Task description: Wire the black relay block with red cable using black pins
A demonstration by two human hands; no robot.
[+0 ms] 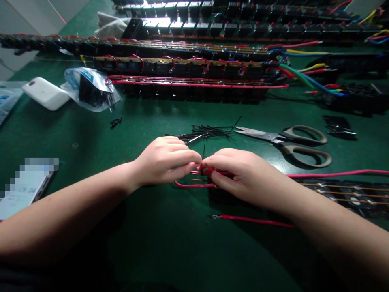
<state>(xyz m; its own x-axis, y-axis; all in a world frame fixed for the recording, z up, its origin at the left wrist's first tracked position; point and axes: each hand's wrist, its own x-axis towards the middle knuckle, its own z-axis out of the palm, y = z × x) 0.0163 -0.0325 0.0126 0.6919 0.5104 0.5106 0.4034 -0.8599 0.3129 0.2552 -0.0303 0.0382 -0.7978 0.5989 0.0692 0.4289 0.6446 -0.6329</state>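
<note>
My left hand (pixel 168 161) is closed, its thumb and fingertips pinched at the end of a black strip. A thin black cable tie (pixel 204 150) sticks up between both hands' fingertips. My right hand (pixel 238 172) is closed around red wire just beside it, with the fingertips of both hands nearly touching. The red wire (pixel 194 186) bends in a loop under my left fingers. It runs along a black component strip (pixel 340 192) with bare copper-coloured lines, partly hidden by my right hand and forearm. Just beyond my hands lies a loose pile of black cable ties (pixel 209 132).
Scissors (pixel 282 142) lie right of the pile. A separate red lead (pixel 255 220) rests nearer me. A bag of black ties (pixel 92 89), a white device (pixel 45 93) and a phone (pixel 26 188) are at left. Wired strips (pixel 194 83) line the green table's (pixel 146 239) back.
</note>
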